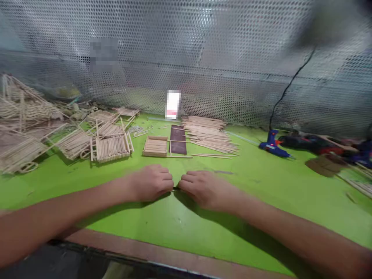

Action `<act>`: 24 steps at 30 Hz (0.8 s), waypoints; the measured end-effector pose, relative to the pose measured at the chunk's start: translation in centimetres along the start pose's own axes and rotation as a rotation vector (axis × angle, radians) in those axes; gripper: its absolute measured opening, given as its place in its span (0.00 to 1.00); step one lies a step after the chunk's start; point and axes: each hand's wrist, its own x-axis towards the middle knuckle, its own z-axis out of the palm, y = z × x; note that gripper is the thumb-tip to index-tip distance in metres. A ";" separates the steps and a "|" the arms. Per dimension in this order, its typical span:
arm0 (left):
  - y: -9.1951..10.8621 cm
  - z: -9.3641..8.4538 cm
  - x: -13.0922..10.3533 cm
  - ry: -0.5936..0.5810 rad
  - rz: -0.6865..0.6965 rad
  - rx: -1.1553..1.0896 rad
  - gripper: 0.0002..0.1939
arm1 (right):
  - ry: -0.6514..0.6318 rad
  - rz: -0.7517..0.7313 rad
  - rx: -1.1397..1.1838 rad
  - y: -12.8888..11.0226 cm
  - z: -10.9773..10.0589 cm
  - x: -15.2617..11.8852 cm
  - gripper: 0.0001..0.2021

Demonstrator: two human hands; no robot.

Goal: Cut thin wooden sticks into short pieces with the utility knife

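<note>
Low over the green tabletop (180,221), my left hand (154,182) is closed with its fingers curled. Facing it across a narrow gap is my right hand (200,188), also closed. A tiny dark bit shows between the two, too small to name; what the fingers hold, if anything, is hidden. Just beyond the hands lies a small square tray of wooden sticks (155,145). A dark brown flat strip (178,140) is beside it, with thin sticks along its edges. Many loose wooden sticks (207,133) are piled to the right of the strip.
Small stick-built chairs and frames (112,147) crowd the left side. A blue glue gun (273,145) with a black cord lies at the right, near a brown object (325,164). Perforated silver sheeting (186,50) closes the back. The table's front edge (139,248) is near me.
</note>
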 end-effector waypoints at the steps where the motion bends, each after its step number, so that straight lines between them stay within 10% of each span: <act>1: 0.0 0.0 -0.1 -0.003 0.006 -0.001 0.11 | 0.006 -0.002 0.004 0.0 0.2 -0.1 0.03; 13: -0.3 -0.4 -2.7 0.019 0.021 0.075 0.13 | 0.024 -0.017 -0.058 -1.2 0.6 2.1 0.04; 24: 1.5 -1.0 -2.8 -0.032 -0.322 -0.090 0.28 | 0.015 0.053 -0.108 -1.8 0.6 1.9 0.06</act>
